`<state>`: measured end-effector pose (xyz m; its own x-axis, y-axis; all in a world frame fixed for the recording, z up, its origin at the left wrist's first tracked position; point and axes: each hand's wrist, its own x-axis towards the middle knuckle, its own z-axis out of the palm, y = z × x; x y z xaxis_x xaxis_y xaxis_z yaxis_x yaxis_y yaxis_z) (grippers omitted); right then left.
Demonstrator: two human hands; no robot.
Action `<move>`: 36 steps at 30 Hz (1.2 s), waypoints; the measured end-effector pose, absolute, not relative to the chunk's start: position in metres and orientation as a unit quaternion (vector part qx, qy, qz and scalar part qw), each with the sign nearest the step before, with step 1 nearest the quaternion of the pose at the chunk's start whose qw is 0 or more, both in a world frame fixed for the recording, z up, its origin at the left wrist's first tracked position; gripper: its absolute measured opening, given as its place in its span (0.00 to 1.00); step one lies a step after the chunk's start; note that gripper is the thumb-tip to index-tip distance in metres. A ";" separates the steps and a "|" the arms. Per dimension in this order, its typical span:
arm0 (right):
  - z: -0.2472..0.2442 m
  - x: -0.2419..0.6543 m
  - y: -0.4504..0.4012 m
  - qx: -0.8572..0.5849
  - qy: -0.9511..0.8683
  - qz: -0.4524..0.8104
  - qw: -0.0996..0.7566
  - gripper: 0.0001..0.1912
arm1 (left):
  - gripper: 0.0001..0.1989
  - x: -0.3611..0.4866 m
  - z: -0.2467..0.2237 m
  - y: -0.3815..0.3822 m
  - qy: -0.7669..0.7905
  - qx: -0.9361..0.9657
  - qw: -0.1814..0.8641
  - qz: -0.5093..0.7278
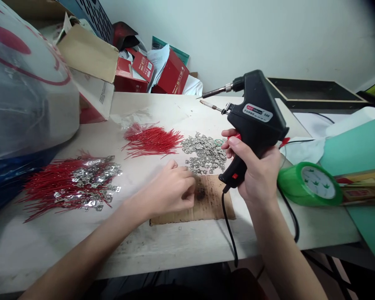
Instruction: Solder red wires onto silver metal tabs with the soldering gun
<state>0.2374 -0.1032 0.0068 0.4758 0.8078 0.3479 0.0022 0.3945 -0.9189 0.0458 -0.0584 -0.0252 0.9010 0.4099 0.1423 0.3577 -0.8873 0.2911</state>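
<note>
My right hand (pixel 256 171) grips the handle of a black soldering gun (pixel 256 112), its metal tip pointing left over the far table edge. My left hand (pixel 168 187) rests with curled fingers above a scorched cardboard pad (pixel 212 204); anything between its fingers is hidden. Just beyond it lies a heap of small silver metal tabs (pixel 204 152). To the left of that heap is a bundle of thin red wires (pixel 151 141). Further left, a mixed pile of red wires with attached tabs (pixel 70 183) sits on the pale worktable (pixel 175 246).
A green tape roll (pixel 309 183) lies right of my right hand. The gun's black cord (pixel 228 225) drops over the table's front edge. A large plastic-wrapped bundle (pixel 25 83) fills the left side. Red cardboard boxes (pixel 171 73) stand behind the table.
</note>
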 end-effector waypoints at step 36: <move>0.013 0.201 -0.125 -0.515 -0.483 0.355 0.613 0.12 | 0.05 0.032 0.013 -0.053 0.287 0.768 0.450 0.353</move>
